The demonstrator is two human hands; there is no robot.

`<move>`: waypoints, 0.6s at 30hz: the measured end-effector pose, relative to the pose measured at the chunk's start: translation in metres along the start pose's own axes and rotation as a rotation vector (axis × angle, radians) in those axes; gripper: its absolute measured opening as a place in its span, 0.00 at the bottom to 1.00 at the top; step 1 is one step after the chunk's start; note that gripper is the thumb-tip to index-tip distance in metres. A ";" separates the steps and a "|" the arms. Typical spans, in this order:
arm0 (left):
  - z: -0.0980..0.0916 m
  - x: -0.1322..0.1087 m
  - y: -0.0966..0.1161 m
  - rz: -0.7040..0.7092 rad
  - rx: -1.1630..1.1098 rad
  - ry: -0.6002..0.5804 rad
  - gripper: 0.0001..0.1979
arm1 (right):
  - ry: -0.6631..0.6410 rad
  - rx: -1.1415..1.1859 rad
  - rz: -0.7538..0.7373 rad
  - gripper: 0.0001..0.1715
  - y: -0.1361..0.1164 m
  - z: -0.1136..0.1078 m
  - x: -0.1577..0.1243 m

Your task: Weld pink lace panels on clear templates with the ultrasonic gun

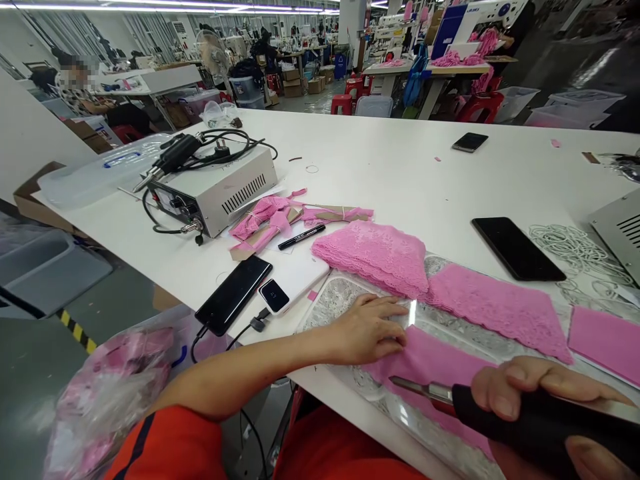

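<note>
My left hand (367,330) lies with its fingers spread at the upper left edge of a flat pink fabric piece (445,363). That piece rests on a clear plastic lid (345,287) with a grey patterned surface. In my right hand (540,393) is a black-handled tool (515,420) with a pointed metal tip, which is over the pink piece; whether it touches cannot be told. Beyond the hands are a stack of pink lace (375,257) and another lace piece (500,307). More pink fabric (607,340) sits at the right edge.
A grey power box (225,190) with a corded tool on top stands at the left. Near my left forearm are a black phone (234,293), a small screen device (274,295) and a marker (301,237). Another phone (519,248) lies right, beside tangled cords (580,250).
</note>
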State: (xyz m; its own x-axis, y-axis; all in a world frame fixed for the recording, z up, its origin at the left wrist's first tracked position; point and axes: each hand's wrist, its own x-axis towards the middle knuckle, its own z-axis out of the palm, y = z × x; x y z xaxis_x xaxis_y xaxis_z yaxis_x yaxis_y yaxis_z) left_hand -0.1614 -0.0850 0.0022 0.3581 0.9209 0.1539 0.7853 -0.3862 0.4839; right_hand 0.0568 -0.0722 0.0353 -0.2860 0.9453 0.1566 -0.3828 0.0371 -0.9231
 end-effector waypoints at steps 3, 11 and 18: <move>0.002 0.001 0.000 -0.017 -0.015 0.014 0.04 | -0.005 0.022 -0.031 0.12 -0.004 0.021 0.001; 0.006 0.000 -0.003 -0.028 -0.068 0.040 0.03 | -0.094 -0.080 -0.049 0.11 -0.005 0.037 0.008; 0.005 0.000 -0.002 -0.031 -0.087 0.050 0.03 | -0.106 -0.077 -0.059 0.08 0.000 0.044 0.005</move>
State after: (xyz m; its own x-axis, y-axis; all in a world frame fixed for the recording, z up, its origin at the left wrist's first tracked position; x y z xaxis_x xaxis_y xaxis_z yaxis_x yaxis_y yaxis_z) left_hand -0.1609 -0.0848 -0.0030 0.3073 0.9345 0.1797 0.7476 -0.3539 0.5620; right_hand 0.0165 -0.0816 0.0521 -0.3578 0.9014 0.2437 -0.3344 0.1200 -0.9348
